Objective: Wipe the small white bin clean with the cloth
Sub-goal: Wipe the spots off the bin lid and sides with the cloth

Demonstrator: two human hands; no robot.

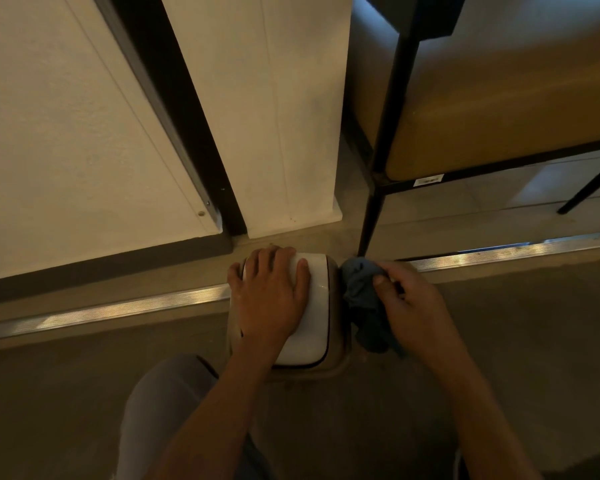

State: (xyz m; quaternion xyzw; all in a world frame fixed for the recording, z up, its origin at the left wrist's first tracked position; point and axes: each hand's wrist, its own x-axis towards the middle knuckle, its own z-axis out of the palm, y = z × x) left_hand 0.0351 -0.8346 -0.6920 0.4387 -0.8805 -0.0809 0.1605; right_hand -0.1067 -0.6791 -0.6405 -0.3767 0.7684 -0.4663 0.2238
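Two bare hands in view, both at a small white bin point(317, 306) standing on the floor.

Left hand point(269, 296): laid flat on the bin's lid, fingers straight and spread wide, fingertips reaching the far edge, thumb down over the left side. It presses or steadies; nothing is gripped.

Right hand point(411, 306): fingers curled round a crumpled blue-grey cloth point(362, 289), thumb on top. The cloth is bunched against the bin's right side, with a loose end hanging toward the floor.

Bin: low, rounded-rectangular, seen from above. Glossy white lid with a dark seam round its edge; the body below flares outward and reads beige in the warm light. A faint glint shows on the lid near its right edge. Whether any dirt is on it cannot be told.

Position: on a grey-brown floor point(84, 393), directly over a ribbed metal threshold strip point(118, 308) that runs across the view, just before a white wall panel point(274, 116) and a dark door frame point(187, 133).

Adjacent: a black metal chair leg point(369, 220) just beyond the cloth, carrying a tan upholstered seat point(499, 109). A grey trouser knee point(160, 403) shows below the left forearm.
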